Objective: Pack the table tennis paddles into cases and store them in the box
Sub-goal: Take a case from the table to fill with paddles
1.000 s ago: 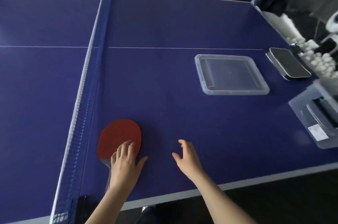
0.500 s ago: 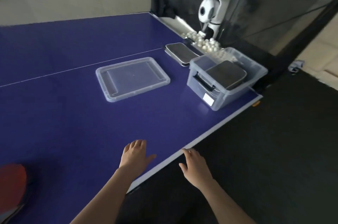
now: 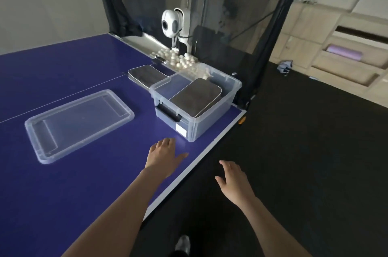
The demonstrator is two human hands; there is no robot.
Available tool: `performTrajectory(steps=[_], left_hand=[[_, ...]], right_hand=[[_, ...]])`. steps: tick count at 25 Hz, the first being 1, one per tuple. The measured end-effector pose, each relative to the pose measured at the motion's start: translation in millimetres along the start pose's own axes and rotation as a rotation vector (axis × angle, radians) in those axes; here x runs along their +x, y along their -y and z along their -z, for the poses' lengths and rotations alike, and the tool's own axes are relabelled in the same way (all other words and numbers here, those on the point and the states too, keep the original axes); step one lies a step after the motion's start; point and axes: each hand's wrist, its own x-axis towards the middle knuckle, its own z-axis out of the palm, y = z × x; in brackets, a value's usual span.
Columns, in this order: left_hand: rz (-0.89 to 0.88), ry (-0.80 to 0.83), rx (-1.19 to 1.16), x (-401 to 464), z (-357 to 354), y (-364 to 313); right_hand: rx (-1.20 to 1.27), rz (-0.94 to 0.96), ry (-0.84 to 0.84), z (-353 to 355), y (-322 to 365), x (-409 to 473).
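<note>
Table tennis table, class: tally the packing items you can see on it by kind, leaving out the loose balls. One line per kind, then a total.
Paddle cases: 2, one inside the box, one on the table behind it
Clear storage box: 1
Clear box lid, lying flat on the table: 1
Total: 4

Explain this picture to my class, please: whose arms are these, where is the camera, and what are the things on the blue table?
The camera sits on a person's head, looking forward and down, so the arms are their own. The left hand reaches over the blue table tennis table; the right hand hangs beyond its edge. Both hands are open and hold nothing. On the table stands a clear plastic box with a dark paddle case inside. Its lid lies flat beside it. A second case lies behind the box. Farther back are white balls and a ball machine.
</note>
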Motion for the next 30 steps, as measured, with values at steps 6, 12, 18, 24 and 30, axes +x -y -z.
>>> performTrajectory(steps=[6,12,18,24,30], left_hand=[[-0.004,-0.110,-0.004,118,14,-19],[0.122,-0.160,-0.076,226,46,-15],[0.285,-0.190,-0.059,288,52,22],[0.564,-0.299,-0.126,347,50,47],[0.833,-0.334,-0.262,386,57,63]], right_hand=[[-0.003,0.035,-0.046,46,-24,132],[0.037,0.162,-0.077,93,-23,271],[-0.034,0.333,-0.042,103,-8,378],[-0.001,0.522,-0.005,105,6,492],[0.038,0.636,0.123,101,30,586]])
